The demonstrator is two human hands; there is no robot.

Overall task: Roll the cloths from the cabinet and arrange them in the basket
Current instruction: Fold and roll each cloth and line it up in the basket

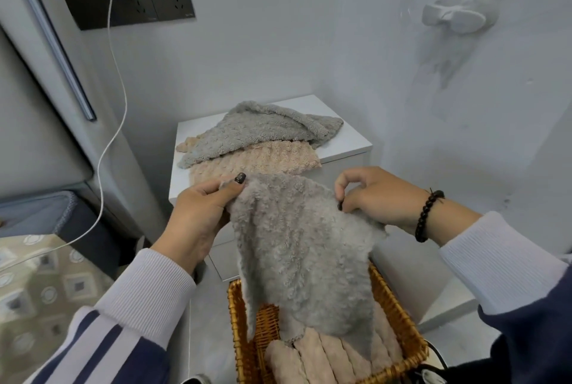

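Above the wicker basket (399, 315) of rolled pink cloths (312, 356), we hold a grey cloth (297, 247). Our left hand (198, 213) and right hand (374, 195) each pinch a top corner. More cloths (247, 139) lie on the white cabinet (349, 136) behind.

Soft, even indoor light; faint shadows on wall (309, 43); wide-angle bending at edges; slight overall softness.

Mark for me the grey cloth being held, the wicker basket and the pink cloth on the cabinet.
grey cloth (305, 247): head view, middle of the hanging fabric.
wicker basket (399, 312): head view, right rim.
pink cloth (263, 159): head view, bare part below the grey one lying on it.
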